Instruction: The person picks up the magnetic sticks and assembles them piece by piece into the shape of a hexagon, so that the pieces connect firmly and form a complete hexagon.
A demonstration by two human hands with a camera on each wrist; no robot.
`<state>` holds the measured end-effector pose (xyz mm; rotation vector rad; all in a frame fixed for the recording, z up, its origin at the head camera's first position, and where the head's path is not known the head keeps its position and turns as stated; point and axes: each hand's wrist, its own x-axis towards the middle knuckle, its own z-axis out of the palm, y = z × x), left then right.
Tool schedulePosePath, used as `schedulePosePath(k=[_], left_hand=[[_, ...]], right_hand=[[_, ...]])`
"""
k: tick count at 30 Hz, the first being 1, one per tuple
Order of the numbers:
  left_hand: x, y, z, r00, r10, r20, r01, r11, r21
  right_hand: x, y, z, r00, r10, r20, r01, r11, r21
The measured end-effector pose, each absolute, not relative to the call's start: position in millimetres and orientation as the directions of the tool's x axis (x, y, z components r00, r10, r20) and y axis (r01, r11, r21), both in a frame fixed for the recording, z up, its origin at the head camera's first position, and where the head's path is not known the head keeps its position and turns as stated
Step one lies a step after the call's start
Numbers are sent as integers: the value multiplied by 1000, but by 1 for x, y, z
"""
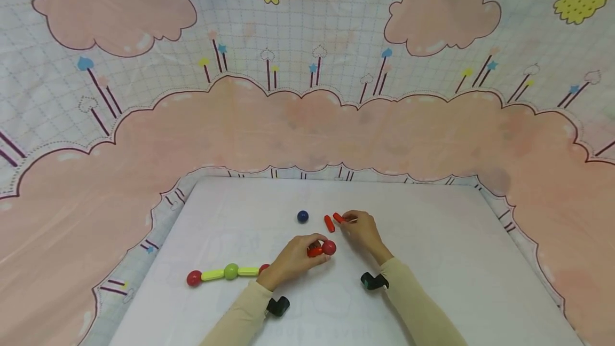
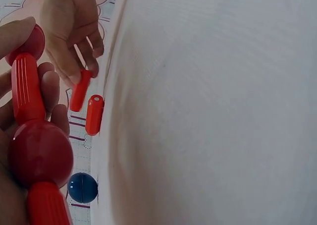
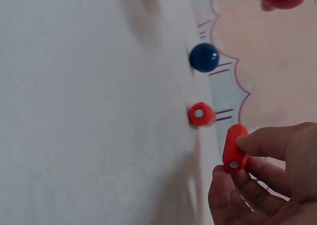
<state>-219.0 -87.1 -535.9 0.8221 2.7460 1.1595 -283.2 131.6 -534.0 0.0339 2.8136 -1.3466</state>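
My left hand (image 1: 294, 258) grips a joined string of red rods and red balls. Thumb and fingers curl round its upper red ball (image 2: 30, 44) and the red rod (image 2: 27, 88) below it; another red ball (image 2: 40, 153) and a red rod (image 2: 48, 205) follow in the left wrist view. Farther right, my right hand (image 1: 364, 231) pinches a loose red rod (image 3: 235, 148) with a silvery spot at its end, held between thumb and fingers. Just beside it, a second red rod (image 1: 329, 223) lies on the white table (image 1: 432, 260).
A dark blue ball (image 1: 302, 217) sits left of the loose rods. Nearer the left forearm lies a straight chain of yellow-green rods (image 1: 213, 275), a green ball (image 1: 231, 271) and red end balls (image 1: 194, 278); the left hand partly covers its right end. Patterned cloth (image 1: 307, 132) surrounds the table.
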Motion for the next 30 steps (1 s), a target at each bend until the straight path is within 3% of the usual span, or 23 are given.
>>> schedulePosePath(k=[11,30], left_hand=[[-223,-87,-534,-870,466,159,439,589,678],[-227,-86,-535,-866,478,146,430,563,706]], right_hand=[[-266,145,-509,-993,-61,104,-119,604,-788],[-231,159,-498,-989,-131,73,-135,572,-809]])
